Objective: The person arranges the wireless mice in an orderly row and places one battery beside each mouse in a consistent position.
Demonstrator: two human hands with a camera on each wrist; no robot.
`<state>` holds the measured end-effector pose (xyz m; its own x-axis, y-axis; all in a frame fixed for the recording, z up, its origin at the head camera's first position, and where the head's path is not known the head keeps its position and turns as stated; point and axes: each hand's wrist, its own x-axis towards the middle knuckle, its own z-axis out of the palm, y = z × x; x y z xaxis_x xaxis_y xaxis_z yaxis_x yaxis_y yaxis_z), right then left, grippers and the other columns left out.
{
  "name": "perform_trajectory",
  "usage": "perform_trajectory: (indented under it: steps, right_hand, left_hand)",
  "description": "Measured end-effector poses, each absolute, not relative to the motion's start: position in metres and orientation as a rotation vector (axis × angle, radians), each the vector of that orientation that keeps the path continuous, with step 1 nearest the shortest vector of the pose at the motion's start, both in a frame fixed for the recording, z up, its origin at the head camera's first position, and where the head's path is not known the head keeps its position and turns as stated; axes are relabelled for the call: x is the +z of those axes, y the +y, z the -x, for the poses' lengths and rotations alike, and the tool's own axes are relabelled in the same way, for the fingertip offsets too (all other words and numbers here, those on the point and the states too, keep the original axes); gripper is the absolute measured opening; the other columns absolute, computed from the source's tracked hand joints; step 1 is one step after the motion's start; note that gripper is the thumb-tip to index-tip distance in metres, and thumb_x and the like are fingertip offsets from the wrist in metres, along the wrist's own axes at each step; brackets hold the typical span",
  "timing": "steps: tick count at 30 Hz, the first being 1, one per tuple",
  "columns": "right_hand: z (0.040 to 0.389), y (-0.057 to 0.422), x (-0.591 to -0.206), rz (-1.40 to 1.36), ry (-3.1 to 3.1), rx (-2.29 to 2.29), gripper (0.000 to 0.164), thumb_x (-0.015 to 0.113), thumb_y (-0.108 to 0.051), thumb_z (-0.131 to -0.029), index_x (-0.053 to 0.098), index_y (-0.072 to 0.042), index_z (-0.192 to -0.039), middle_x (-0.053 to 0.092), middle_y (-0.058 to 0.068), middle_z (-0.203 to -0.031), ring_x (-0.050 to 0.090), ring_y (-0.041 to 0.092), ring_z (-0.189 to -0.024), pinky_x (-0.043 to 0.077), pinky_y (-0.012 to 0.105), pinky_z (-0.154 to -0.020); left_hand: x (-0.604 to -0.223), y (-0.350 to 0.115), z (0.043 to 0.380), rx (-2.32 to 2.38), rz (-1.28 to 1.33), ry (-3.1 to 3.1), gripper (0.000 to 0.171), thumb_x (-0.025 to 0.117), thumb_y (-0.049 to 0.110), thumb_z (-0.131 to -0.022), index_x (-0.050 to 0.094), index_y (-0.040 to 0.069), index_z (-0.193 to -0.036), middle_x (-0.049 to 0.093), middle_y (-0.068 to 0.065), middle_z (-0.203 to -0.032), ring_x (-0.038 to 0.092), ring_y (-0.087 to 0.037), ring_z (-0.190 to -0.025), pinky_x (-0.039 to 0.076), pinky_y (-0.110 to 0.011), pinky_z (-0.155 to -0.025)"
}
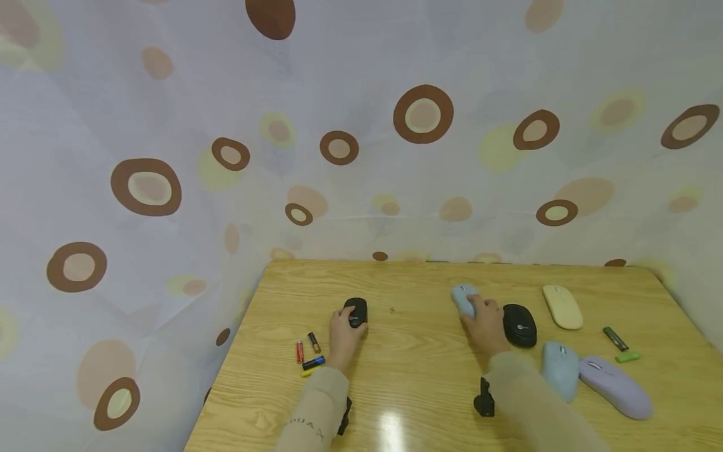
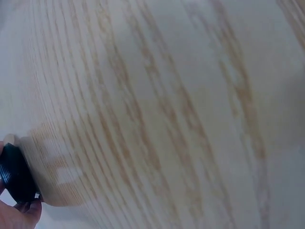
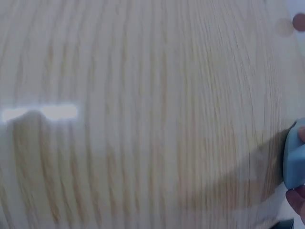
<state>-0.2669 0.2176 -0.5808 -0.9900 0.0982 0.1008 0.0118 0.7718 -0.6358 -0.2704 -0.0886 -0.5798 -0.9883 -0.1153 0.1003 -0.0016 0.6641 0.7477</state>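
Towards the left of the table [image 1: 418,358], a small black mouse [image 1: 358,307] sits in the curled fingers of the left hand [image 1: 344,336]; well rightward, the right hand [image 1: 487,326] grips a small blue mouse [image 1: 462,299]. Both look light, rigid and slick, best taken by the sides.

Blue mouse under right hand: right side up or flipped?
Right side up: the head view shows the blue mouse with scroll wheel up, clear of the right hand.
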Motion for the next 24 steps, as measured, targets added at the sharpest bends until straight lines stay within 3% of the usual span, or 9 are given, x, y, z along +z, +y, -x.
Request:
perform_trajectory:
  steps: [12,24]
  right_hand:
    - [0.250,0.138,-0.573,0.299,-2.742,1.091,0.048,0.060,-0.018,-0.085,0.048,-0.002,-0.128,0.044,0.032,-0.117,0.042,0.047,-0.100,0.040,0.052,-0.077]
    - [0.244,0.113,-0.583,0.355,-2.712,1.086,0.048,0.062,-0.022,-0.085,0.049,-0.003,-0.128,0.043,0.031,-0.115,0.041,0.044,-0.099,0.040,0.050,-0.076]
  left_hand:
    - [-0.582,-0.089,0.271,-1.232,-0.097,-2.730,0.047,0.073,0.015,-0.077,0.057,0.003,-0.120,0.049,-0.023,-0.115,0.051,-0.039,-0.104,0.046,-0.047,-0.085]
    - [-0.582,-0.089,0.269,-1.258,-0.093,-2.714,0.047,0.073,0.014,-0.077,0.057,0.003,-0.120,0.048,-0.023,-0.116,0.050,-0.039,-0.106,0.046,-0.047,-0.087]
